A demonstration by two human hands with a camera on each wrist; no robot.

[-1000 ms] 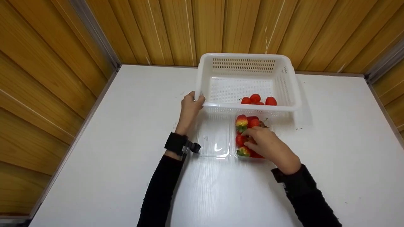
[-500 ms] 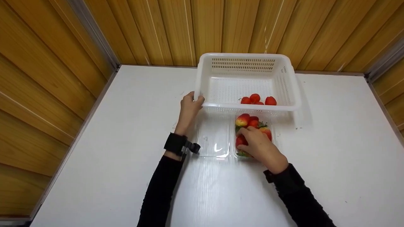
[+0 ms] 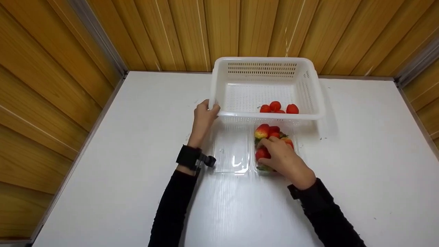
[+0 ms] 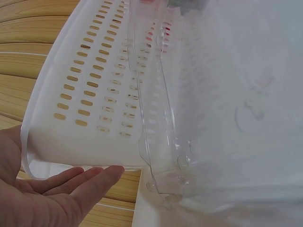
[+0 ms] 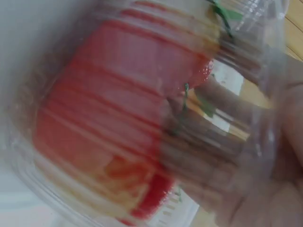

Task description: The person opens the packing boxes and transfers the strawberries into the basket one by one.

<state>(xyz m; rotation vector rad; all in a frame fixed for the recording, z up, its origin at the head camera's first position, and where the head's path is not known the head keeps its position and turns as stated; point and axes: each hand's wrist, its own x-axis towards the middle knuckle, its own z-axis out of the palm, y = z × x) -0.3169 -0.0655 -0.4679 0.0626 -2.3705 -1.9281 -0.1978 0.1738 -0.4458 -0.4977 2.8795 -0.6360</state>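
My left hand (image 3: 204,113) grips the front left corner of the white plastic basket (image 3: 267,116), thumb over its rim. In the left wrist view, that hand's fingers (image 4: 97,187) stretch beneath the basket's corner. Several strawberries (image 3: 275,105) lie inside along its front wall. Just in front stands a clear plastic box (image 3: 258,170) filled with strawberries (image 3: 262,130). My right hand (image 3: 283,156) reaches down into it, thumb and fingers curled about a red strawberry (image 3: 261,154). The right wrist view shows large strawberries (image 5: 109,90) blurred through the box's clear wall, with fingers (image 5: 199,151) against them.
The box's clear lid (image 3: 231,151) lies open to the left, beside my left wrist. A white table (image 3: 137,144) carries everything. Wooden panelling (image 3: 223,31) rises right behind the basket, and more panelling (image 3: 44,103) stands along the left side.
My right hand has shifted left and deeper over the box, uncovering strawberries on its right side; over the last half second it barely moves. The left hand stays on the basket.
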